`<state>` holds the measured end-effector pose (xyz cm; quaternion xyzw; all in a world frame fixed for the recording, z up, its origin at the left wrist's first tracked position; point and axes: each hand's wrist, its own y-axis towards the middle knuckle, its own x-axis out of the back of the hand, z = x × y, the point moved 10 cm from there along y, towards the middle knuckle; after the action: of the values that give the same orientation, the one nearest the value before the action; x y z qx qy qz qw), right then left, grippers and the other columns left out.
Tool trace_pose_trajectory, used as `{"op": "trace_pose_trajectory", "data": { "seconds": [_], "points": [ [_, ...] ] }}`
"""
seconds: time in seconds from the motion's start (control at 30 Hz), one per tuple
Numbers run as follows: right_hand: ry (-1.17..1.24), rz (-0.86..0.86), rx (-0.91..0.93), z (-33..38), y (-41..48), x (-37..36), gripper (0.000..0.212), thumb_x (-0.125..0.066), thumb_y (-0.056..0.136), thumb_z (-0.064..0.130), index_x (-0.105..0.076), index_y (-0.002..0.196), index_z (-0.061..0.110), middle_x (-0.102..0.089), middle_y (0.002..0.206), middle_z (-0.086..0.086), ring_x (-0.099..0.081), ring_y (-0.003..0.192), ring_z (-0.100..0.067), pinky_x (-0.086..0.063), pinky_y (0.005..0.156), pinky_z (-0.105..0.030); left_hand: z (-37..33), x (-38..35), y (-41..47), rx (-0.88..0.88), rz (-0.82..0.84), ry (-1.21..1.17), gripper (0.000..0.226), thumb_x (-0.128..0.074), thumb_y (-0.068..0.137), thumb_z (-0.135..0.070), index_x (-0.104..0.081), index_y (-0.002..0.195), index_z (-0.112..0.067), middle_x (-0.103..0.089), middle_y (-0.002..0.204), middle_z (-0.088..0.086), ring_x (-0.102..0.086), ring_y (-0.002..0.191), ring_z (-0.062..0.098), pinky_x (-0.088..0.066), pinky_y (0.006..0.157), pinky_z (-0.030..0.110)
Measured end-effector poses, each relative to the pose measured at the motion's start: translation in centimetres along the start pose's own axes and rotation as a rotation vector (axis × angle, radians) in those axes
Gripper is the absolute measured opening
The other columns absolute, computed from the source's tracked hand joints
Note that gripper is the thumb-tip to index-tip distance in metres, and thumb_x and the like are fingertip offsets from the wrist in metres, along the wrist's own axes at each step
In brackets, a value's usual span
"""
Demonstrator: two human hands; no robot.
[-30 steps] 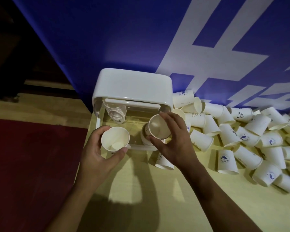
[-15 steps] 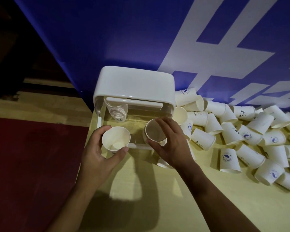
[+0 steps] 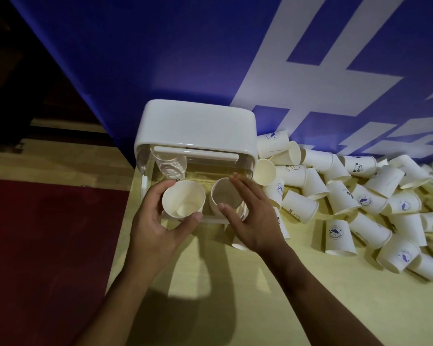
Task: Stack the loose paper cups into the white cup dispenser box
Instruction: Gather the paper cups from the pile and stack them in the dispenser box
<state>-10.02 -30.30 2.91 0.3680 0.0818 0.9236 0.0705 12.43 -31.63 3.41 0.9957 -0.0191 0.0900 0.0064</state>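
Observation:
The white cup dispenser box (image 3: 198, 128) stands at the table's far left, its clear front open toward me. A stack of clear cups (image 3: 170, 166) hangs inside at the left. My left hand (image 3: 153, 226) grips an upright paper cup (image 3: 183, 199) at the box's front left. My right hand (image 3: 250, 218) holds a second paper cup (image 3: 224, 196) at the box's front right, thumb on its near rim and fingers over its far side. Several loose paper cups (image 3: 360, 196) lie heaped on the table to the right.
A blue banner (image 3: 210, 46) with white strokes rises right behind the box and cups. The yellow tabletop (image 3: 235, 295) ends at its left edge by a red floor mat (image 3: 48, 245). One toppled cup (image 3: 280, 228) lies partly under my right wrist.
My right hand has brought its cup down and leftward from above the box's front to beside the left cup. My left hand and its cup have shifted slightly toward the box.

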Motion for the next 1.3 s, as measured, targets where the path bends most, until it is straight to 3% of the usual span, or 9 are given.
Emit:
{"op": "trace_pose_trajectory", "data": {
  "seconds": [0.13,0.23,0.33,0.53,0.73,0.93,1.03,1.17,1.3],
  "points": [
    [0.239,-0.058,-0.133,0.8,-0.9,2.8,0.053,-0.062,0.097,0.05,-0.06,0.141,0.021,-0.06,0.138,0.02,-0.054,0.131,-0.001,-0.042,0.105,-0.015,-2.0,-2.4,0.5,-0.032,0.074,0.056,0.072,-0.09,0.073,-0.04,-0.056,0.136,-0.035,-0.063,0.135,-0.011,-0.062,0.125,0.021,-0.055,0.097,0.043],
    [0.372,-0.025,-0.191,1.3,-0.6,3.9,0.053,-0.062,0.096,0.052,-0.056,0.145,0.03,-0.063,0.139,0.017,-0.056,0.132,-0.007,-0.047,0.107,-0.027,-3.9,-4.7,1.2,-0.074,0.136,0.091,0.073,-0.092,0.07,-0.037,-0.056,0.133,-0.038,-0.064,0.131,-0.017,-0.062,0.123,0.014,-0.054,0.099,0.039],
    [0.398,0.019,-0.154,2.1,-0.1,4.6,0.042,-0.064,0.1,0.039,-0.055,0.141,0.041,-0.064,0.137,0.019,-0.06,0.129,-0.011,-0.05,0.106,-0.035,-4.8,-6.7,1.6,-0.117,0.183,0.076,0.076,-0.097,0.071,-0.023,-0.057,0.136,-0.026,-0.065,0.132,-0.011,-0.063,0.124,0.02,-0.055,0.1,0.045],
    [0.361,0.019,-0.188,-0.2,-0.3,4.5,0.046,-0.061,0.101,0.039,-0.058,0.145,0.027,-0.065,0.137,0.016,-0.061,0.126,-0.012,-0.052,0.105,-0.039,-3.1,-8.1,2.2,-0.086,0.181,0.064,0.078,-0.097,0.071,-0.028,-0.054,0.136,-0.028,-0.066,0.131,-0.004,-0.065,0.121,0.024,-0.056,0.097,0.05],
    [0.305,0.084,-0.227,-1.7,-0.5,2.7,0.045,-0.061,0.101,0.042,-0.057,0.145,0.032,-0.061,0.14,0.021,-0.054,0.13,0.002,-0.046,0.107,-0.024,-0.4,-8.5,2.4,-0.003,0.196,0.11,0.076,-0.097,0.07,-0.034,-0.056,0.134,-0.032,-0.066,0.128,-0.01,-0.066,0.119,0.016,-0.057,0.097,0.045],
    [0.258,0.105,-0.215,-2.2,-0.2,1.2,0.035,-0.062,0.103,0.033,-0.054,0.136,0.042,-0.053,0.128,0.039,-0.048,0.122,0.019,-0.035,0.096,-0.002,1.7,-8.4,2.8,-0.017,0.165,0.268,0.076,-0.094,0.071,-0.043,-0.058,0.137,-0.036,-0.057,0.138,-0.017,-0.053,0.131,0.007,-0.05,0.106,0.039],
    [0.221,0.128,-0.222,-2.9,-0.2,0.4,0.038,-0.06,0.104,0.033,-0.055,0.141,0.036,-0.057,0.129,0.033,-0.049,0.12,0.018,-0.036,0.096,-0.003,3.0,-8.7,3.1,0.007,0.188,0.29,0.079,-0.092,0.072,-0.046,-0.057,0.141,-0.035,-0.054,0.141,-0.018,-0.052,0.131,0.006,-0.051,0.106,0.037],
    [0.187,0.169,-0.279,-4.5,-0.7,-0.9,0.046,-0.058,0.105,0.04,-0.052,0.149,0.031,-0.065,0.131,0.013,-0.058,0.116,0.0,-0.044,0.096,-0.012,4.4,-9.1,3.2,0.057,0.226,0.281,0.084,-0.091,0.072,-0.05,-0.053,0.146,-0.036,-0.054,0.143,-0.017,-0.056,0.126,0.006,-0.055,0.102,0.035],
    [0.207,0.159,-0.292,-4.9,-0.9,-1.4,0.041,-0.058,0.105,0.038,-0.056,0.145,0.033,-0.068,0.126,0.012,-0.062,0.115,-0.004,-0.049,0.095,-0.022,5.0,-9.0,3.4,0.064,0.239,0.283,0.087,-0.09,0.071,-0.052,-0.052,0.148,-0.035,-0.055,0.144,-0.016,-0.056,0.128,0.005,-0.054,0.103,0.036]
  ]
}}
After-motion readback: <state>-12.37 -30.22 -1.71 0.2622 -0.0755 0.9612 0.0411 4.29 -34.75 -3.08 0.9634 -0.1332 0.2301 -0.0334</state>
